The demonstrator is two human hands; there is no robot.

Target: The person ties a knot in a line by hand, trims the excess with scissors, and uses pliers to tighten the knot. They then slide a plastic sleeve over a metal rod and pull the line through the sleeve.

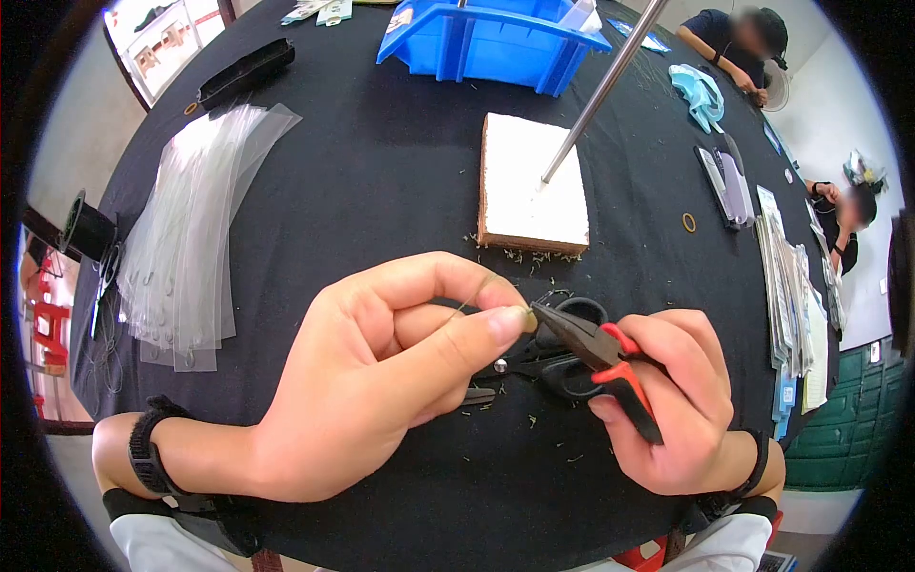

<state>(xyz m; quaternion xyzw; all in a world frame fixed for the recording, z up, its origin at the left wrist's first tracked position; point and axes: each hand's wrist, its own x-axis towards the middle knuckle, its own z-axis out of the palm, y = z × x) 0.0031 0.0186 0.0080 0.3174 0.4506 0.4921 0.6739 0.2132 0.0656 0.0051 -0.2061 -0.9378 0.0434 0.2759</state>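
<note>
Between thumb and forefinger, my left hand (372,381) pinches a thin line (467,308); a small greenish bit shows at the thumb tip. My right hand (679,391) is wrapped round needle-nose pliers (593,346) with red and black handles. Their dark jaws point left, with the tips right at my left fingertips. What the jaws grip is too small to make out. Under both hands, black-handled scissors (570,379) lie on the black cloth, partly hidden by my left hand and the pliers.
A metal rod (610,81) rises from a white-topped block (529,214). Behind it sits a blue bin (457,48). Clear plastic sleeves (186,219) lie left; a stapler (726,186), a rubber band (689,222) and packets (786,276) lie right. Two people (739,48) work beyond.
</note>
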